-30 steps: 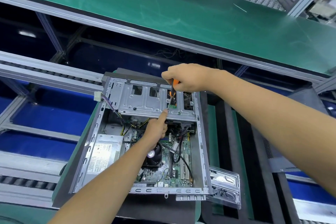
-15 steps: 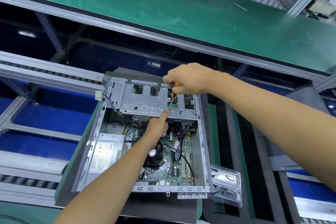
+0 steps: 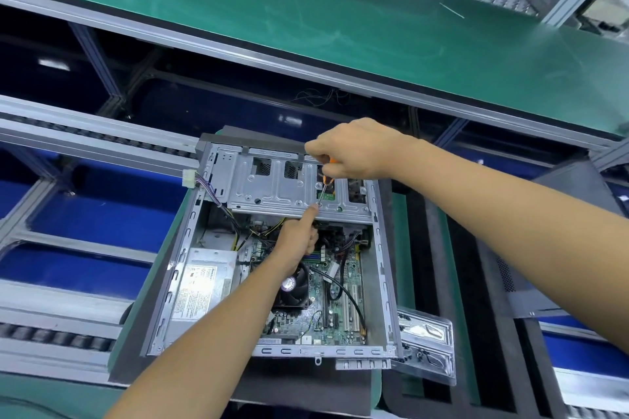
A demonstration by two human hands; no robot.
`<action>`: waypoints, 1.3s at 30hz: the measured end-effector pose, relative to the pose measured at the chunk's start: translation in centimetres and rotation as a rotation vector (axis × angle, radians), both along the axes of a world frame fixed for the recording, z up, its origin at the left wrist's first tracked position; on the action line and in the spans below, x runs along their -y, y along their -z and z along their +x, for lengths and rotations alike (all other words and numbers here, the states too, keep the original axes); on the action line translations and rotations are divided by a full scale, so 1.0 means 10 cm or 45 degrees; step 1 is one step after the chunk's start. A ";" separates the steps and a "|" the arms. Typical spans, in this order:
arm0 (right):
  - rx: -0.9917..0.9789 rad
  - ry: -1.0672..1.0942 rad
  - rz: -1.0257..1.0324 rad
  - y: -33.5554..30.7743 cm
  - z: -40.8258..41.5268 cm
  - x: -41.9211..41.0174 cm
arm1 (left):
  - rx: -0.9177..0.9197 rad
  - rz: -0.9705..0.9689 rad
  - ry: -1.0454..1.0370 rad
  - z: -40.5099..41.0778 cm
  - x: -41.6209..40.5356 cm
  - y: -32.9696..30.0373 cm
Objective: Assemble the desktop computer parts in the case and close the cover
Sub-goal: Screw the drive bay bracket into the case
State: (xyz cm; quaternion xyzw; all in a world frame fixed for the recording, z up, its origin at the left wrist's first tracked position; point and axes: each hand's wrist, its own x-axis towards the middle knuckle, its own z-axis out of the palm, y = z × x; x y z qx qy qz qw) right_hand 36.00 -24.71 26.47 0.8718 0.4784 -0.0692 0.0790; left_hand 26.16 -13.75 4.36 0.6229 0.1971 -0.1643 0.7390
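Note:
An open desktop case [image 3: 177,269] lies flat on the bench, its motherboard [image 3: 340,316], black CPU fan [image 3: 293,286] and silver power supply [image 3: 200,286] exposed. A metal drive cage [image 3: 272,187] spans the far end. My right hand [image 3: 354,150] grips an orange-handled screwdriver [image 3: 326,180], its tip down on a screw at the cage's near edge. My left hand [image 3: 299,235] has its index finger stretched to that screw beside the tip, the other fingers curled.
A clear plastic bag of screws [image 3: 425,347] lies at the case's near right corner. A dark case cover [image 3: 531,282] leans at the right. A green conveyor belt [image 3: 306,17] runs across the back; roller rails [image 3: 68,133] run on the left.
My right hand has dropped slightly over the screwdriver, hiding more of the orange handle. My left index finger stays at the screw.

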 end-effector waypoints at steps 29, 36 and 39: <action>-0.307 -0.002 0.018 -0.05 -0.05 0.00 | 0.012 -0.097 -0.044 0.00 0.01 0.02; -0.099 0.047 0.034 0.01 -0.04 0.05 | 0.008 -0.091 -0.028 -0.01 0.00 -0.01; -0.296 0.133 0.135 0.02 -0.02 0.03 | 0.009 -0.112 -0.036 -0.01 0.01 0.00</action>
